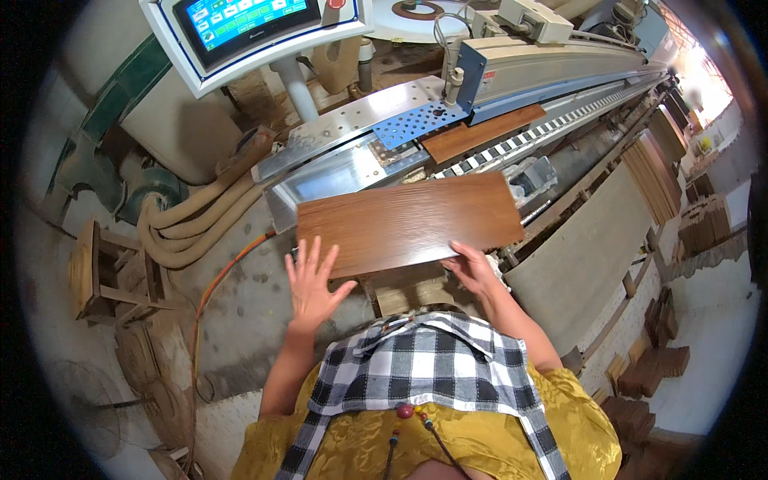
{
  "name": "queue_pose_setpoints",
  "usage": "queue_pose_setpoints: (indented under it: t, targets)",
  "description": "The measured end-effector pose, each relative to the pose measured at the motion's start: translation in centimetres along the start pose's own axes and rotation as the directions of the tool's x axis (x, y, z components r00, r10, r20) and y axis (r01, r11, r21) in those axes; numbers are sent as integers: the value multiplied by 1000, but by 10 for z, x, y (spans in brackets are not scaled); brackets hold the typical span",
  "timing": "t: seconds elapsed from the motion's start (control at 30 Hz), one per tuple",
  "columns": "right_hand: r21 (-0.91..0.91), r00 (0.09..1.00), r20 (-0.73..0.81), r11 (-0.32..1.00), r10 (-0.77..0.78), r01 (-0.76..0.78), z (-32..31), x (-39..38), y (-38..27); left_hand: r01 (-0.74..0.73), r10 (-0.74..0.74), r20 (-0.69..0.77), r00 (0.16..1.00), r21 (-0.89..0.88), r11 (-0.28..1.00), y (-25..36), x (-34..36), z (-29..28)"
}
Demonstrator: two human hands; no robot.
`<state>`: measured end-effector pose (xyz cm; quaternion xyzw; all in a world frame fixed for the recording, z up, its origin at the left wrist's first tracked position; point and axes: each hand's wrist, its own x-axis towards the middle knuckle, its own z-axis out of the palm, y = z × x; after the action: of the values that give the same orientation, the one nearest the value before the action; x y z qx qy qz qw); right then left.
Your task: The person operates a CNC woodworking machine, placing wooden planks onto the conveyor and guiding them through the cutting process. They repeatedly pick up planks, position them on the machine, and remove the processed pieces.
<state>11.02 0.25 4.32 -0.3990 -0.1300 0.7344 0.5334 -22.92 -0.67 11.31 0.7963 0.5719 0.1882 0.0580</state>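
A brown wood-grain board (408,220) lies crosswise in front of me, at the near end of a long machine. My left hand (312,288) is open, its fingers spread over the board's near left corner; whether they press on it I cannot tell. At the near edge, right of the middle, my right hand (474,270) grips the board, part of its fingers hidden beneath. Farther off, a second brown board (484,132) sits in the machine, partly under the blue perforated plate (420,124).
The machine's steel infeed table (320,188) and white-and-black conveyor chain (512,148) run beyond the board. A control screen (248,24) stands at upper left. Ribbed hoses (184,232) and a wooden stool (116,276) are at left. Stacked boards (648,176) stand at right.
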Motion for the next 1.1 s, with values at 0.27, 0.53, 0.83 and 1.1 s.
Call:
queue_pose_setpoints:
  t: [0.27,0.53,0.83,1.1]
  targets:
    - [143,990,128,987,54,-72,93,58,31,279,-277,-49,960,31,960,-72,-9,4]
    - [91,988,156,996,-9,-5,47,21,11,381,-381,-50,923,-2,925,-80,45,27]
    - [162,674,-695,968,251,-193,-188,-44,119,350,-348,-41,937,76,934,-74,65,45]
    - [292,471,-836,955,283,-55,-321,-32,152,281,-266,-106,958,180,942,-73,70,53]
